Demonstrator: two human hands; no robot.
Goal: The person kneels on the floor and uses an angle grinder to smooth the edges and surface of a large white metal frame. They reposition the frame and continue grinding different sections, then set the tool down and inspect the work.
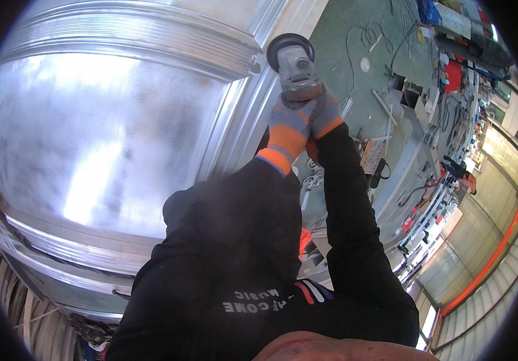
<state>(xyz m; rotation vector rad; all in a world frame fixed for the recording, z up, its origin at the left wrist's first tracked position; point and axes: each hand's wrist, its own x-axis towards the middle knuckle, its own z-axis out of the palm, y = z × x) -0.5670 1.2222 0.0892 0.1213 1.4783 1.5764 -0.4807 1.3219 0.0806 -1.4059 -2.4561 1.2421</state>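
Observation:
Both my hands, in grey and orange gloves, are wrapped round an angle grinder [300, 73] at the top middle. My left hand [289, 123] and my right hand [326, 111] sit close together on its body, so the part under the fingers is hidden. A dark round disc [275, 51] shows at the tool's far end. It lies over the right edge of a large shiny metal panel [99, 120] with ribbed moulding [132, 39]. Whether the disc touches the metal I cannot tell.
On the green floor [337, 48] to the right lie cables [376, 33] and a long metal beam [406, 159]. Tools and parts crowd the far right side, where another person [466, 180] is partly visible. Wooden slats [30, 313] show at the lower left.

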